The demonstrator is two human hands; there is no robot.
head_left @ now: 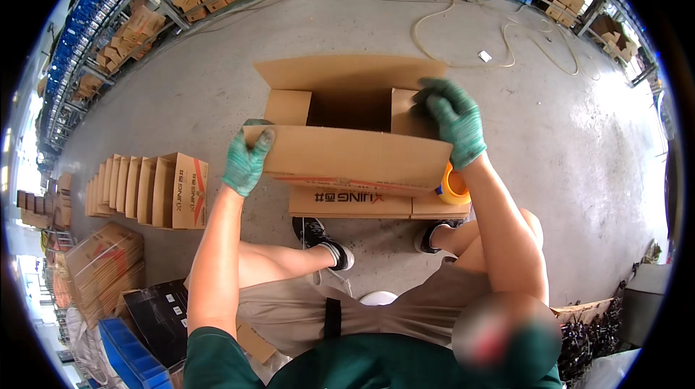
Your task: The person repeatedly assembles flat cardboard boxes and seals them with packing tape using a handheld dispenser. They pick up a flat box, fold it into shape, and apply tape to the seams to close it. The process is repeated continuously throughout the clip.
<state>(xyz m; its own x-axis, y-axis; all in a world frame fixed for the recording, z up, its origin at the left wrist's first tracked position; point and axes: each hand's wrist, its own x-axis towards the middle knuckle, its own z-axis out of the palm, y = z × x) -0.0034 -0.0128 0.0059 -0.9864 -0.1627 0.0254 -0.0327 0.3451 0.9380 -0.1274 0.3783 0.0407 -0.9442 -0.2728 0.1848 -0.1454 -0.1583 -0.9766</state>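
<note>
- Fingers (262, 141), left hand (246, 161): gripping the box's near flap at its left corner; the thumb is pressing on the near face.
- Fingers, right hand (457, 122): bending loosely above the box's right end flap; whether they are touching or gripping it, one cannot tell.
- Box (355, 153): standing open on the floor (242, 92), in front of the person; the far flap is leaning outward, and the near flap is slanting toward the person.
- Tape roll (455, 187): resting at the box's near right corner, below the right hand.
- Shoes (317, 238): resting on the floor on the near side of the box.
- Open boxes (190, 193): standing in a row, to the left of the box.
- Flat cartons (101, 266): lying stacked, nearer the person than the row.
- Hose (418, 35): trailing across the floor beyond the box.
</note>
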